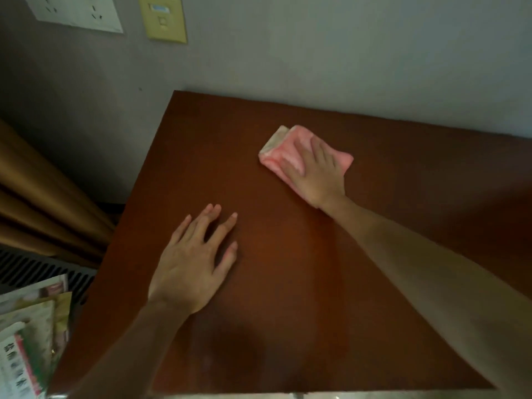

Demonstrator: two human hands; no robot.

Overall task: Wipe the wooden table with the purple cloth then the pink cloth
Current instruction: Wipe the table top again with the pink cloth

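Note:
The brown wooden table (pixel 288 283) fills most of the view and stands against a grey wall. A folded pink cloth (pixel 285 152) lies on its far middle part. My right hand (pixel 316 174) presses flat on the pink cloth, fingers pointing to the far left, covering its near half. My left hand (pixel 193 263) rests palm down on the bare wood nearer to me, fingers spread, holding nothing. No purple cloth is in view.
Tan curtains (pixel 43 197) hang left of the table above a dark vent grille (pixel 37 269). A stack of printed papers (pixel 28 341) sits at the lower left. Wall sockets (pixel 77 12) and a yellowed switch plate (pixel 162 18) are on the wall.

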